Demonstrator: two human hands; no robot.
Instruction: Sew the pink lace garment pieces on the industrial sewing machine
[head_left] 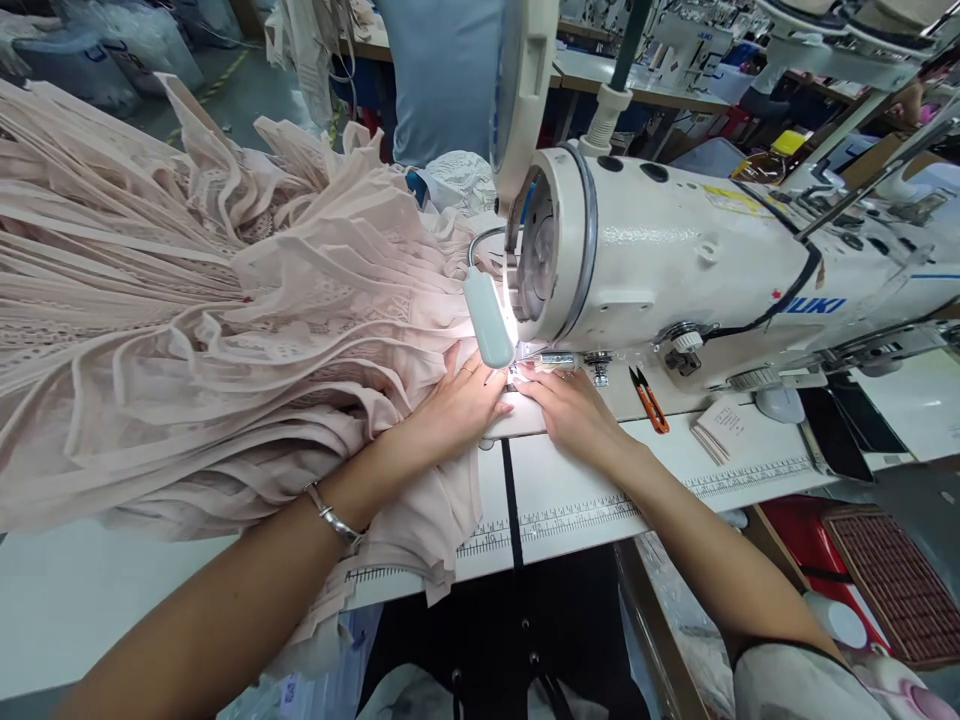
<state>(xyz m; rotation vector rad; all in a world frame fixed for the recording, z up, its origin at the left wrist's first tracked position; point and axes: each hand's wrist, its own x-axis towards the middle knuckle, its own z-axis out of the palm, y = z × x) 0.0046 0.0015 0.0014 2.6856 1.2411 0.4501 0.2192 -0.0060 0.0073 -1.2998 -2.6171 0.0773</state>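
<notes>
Hands [474, 398] [576, 412] palm-down, angled inward at sewing machine [660, 250]

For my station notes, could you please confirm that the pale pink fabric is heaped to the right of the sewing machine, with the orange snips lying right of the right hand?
Not quite: the head view shows the pale pink fabric heaped to the left of the sewing machine. The orange snips do lie right of the right hand.

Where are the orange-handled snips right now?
In the head view, right of centre: the orange-handled snips lie by the sewing machine, between the right hand and the small paper stack.
</notes>
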